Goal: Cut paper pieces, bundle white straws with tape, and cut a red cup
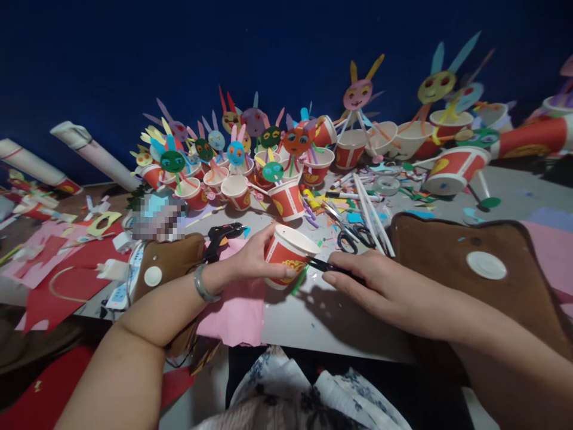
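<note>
A red and white paper cup [281, 254] with a yellow print is in my left hand [254, 255], its fingers wrapped round the side and its mouth tilted up. My right hand [367, 278] is closed on a slim black pointed tool [319, 264]; its exact kind is hard to make out. The tool's tip meets the right side of the cup. A thin green strip [301, 279] shows beside the cup, below the tip. Folded pink paper [237, 310] lies on the table under my left wrist.
Behind the cup stand several finished paper-cup figures [235, 155] with paper heads. Scissors [347, 236], white sticks [373, 215], a tape roll [385, 185] and paper scraps lie mid-table. A black glue gun [224, 234] rests left; a brown pouch [430, 263] is at right.
</note>
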`<state>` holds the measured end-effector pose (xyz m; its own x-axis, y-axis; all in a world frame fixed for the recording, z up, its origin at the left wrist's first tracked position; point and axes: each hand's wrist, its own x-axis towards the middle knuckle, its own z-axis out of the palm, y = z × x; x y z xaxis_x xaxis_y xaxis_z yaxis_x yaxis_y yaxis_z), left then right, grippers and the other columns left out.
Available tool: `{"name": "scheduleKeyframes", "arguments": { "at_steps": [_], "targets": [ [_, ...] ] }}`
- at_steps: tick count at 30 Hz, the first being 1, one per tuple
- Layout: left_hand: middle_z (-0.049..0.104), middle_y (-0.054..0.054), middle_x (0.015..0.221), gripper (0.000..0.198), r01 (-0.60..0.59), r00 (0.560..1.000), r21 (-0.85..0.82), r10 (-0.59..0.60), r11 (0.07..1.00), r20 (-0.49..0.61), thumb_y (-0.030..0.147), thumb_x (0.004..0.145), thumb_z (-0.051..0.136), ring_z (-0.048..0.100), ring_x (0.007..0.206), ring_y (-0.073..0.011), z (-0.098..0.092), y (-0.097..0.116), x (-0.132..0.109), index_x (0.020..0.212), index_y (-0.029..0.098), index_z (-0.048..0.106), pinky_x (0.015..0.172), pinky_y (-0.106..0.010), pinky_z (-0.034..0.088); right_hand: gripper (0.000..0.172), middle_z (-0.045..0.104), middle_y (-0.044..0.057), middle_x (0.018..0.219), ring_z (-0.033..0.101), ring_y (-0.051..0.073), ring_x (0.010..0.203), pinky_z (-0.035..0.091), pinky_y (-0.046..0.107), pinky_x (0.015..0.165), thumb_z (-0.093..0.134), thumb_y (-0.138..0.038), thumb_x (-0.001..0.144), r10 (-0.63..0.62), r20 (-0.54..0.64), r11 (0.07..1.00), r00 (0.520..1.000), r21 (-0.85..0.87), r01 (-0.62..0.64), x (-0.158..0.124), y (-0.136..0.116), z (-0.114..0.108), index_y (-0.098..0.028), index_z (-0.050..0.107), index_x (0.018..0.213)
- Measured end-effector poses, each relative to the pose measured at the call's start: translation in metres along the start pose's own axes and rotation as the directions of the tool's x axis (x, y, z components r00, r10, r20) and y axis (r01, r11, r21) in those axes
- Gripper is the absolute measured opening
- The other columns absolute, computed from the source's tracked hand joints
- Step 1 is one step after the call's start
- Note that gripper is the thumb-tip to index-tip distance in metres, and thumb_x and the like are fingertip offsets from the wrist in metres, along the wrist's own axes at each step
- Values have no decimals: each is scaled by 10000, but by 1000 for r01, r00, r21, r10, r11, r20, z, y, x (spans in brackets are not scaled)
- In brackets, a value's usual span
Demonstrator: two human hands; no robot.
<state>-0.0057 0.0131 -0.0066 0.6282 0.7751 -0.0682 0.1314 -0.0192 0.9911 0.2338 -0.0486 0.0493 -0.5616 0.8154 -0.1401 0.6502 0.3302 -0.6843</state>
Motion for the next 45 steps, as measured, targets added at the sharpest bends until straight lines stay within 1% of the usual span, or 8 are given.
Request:
{"name": "scheduleKeyframes", "arguments": {
  "at_steps": [12, 16, 25, 31, 34, 39, 42, 45],
  "targets": [
    [651, -131, 1175, 741, -15, 999, -243, 7, 970, -31, 292, 542, 911, 626, 1055, -259, 12, -2, -1, 1161, 159, 528, 922, -387, 483, 342, 509, -32, 594, 460, 106, 530, 355, 246, 547, 400, -397, 998, -92, -140, 993, 986, 66, 102, 5, 2, 13, -201, 506, 739],
    [651, -122, 1171, 741, -17, 998, -283, 0, 959, -62, 272, 538, 918, 622, 1071, -255, 17, 1, -2, 1163, 163, 534, 942, -387, 477, 342, 494, -33, 590, 458, 109, 527, 348, 248, 532, 390, -402, 999, -62, -194, 995, 979, 68, 76, 7, 0, 20, -202, 499, 745],
    [682, -63, 907, 632, 23, 998, -400, -41, 916, -37, 373, 562, 907, 644, 881, -209, 32, 7, -6, 1079, 164, 609, 820, -346, 521, 325, 494, -34, 550, 452, 119, 486, 322, 254, 504, 379, -402, 991, -47, -292, 998, 955, 12, 53, 12, 5, 35, -226, 449, 727],
    [672, -55, 907, 575, 110, 991, -461, -132, 881, -15, 426, 614, 871, 635, 782, -175, 39, 13, -13, 1064, 172, 619, 741, -332, 527, 317, 530, -21, 553, 492, 131, 484, 335, 250, 505, 362, -413, 989, -50, -326, 998, 944, -47, 37, 12, 7, 37, -233, 449, 743],
    [679, -87, 996, 566, 109, 991, -458, -132, 882, -18, 480, 669, 830, 648, 914, -211, 41, 16, -15, 1102, 180, 624, 818, -365, 529, 308, 528, -22, 548, 483, 126, 474, 332, 247, 501, 366, -399, 987, -38, -346, 998, 937, -62, 18, 12, 4, 38, -231, 455, 744],
    [690, -115, 1116, 502, 4, 994, -500, -59, 866, -94, 591, 822, 649, 590, 1182, -275, 46, 14, -14, 1133, 197, 637, 1002, -411, 479, 307, 503, -28, 526, 464, 124, 462, 319, 249, 497, 380, -403, 983, -15, -367, 997, 930, -75, -13, 12, 2, 37, -231, 445, 737],
    [674, -116, 1186, 511, 11, 997, -576, -56, 818, -61, 576, 832, 648, 596, 1192, -263, 48, 11, -12, 1168, 192, 616, 1044, -400, 454, 309, 492, -33, 524, 454, 122, 451, 309, 250, 490, 377, -409, 984, -16, -372, 997, 928, -73, -12, 12, 3, 36, -233, 439, 737],
    [675, -129, 1190, 550, 65, 997, -654, -83, 754, 4, 566, 801, 691, 625, 1156, -272, 49, 11, -11, 1181, 179, 599, 1005, -400, 481, 308, 505, -29, 530, 464, 129, 452, 307, 255, 488, 369, -416, 984, -9, -369, 998, 929, -67, -17, 12, 3, 35, -236, 442, 745]
  ]
}}
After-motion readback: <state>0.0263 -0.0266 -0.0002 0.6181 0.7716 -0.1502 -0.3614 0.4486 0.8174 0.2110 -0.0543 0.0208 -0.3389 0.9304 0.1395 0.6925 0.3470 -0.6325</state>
